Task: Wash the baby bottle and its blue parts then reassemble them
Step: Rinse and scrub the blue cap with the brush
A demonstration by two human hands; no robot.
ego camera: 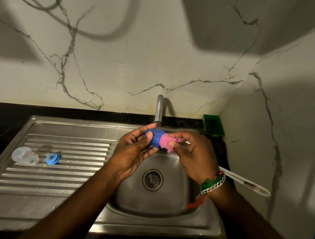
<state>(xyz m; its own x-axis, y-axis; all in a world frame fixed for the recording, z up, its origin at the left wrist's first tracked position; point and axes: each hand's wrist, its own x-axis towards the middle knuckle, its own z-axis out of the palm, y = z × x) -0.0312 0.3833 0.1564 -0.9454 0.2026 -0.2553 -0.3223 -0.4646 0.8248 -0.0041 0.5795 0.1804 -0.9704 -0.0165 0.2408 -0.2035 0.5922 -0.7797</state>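
Dim, heavy shadows, warped edges

Brushed steel, glossy plastic, veined stone

The sink (76, 129) is dull-sheened ribbed stainless steel; the blue cap (155, 138) is smooth glossy plastic; the pink sponge (165, 143) looks soft and ragged; the wall (137, 56) is smooth marble-veined stone.

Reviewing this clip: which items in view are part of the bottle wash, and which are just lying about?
Part of the job:
- blue cap, gripped by the left hand
- pink sponge, pinched by the right hand
- clear bottle on the drainboard
- small blue ring beside it
- tap
- sink

Lying about:
- green tub
- white handled utensil
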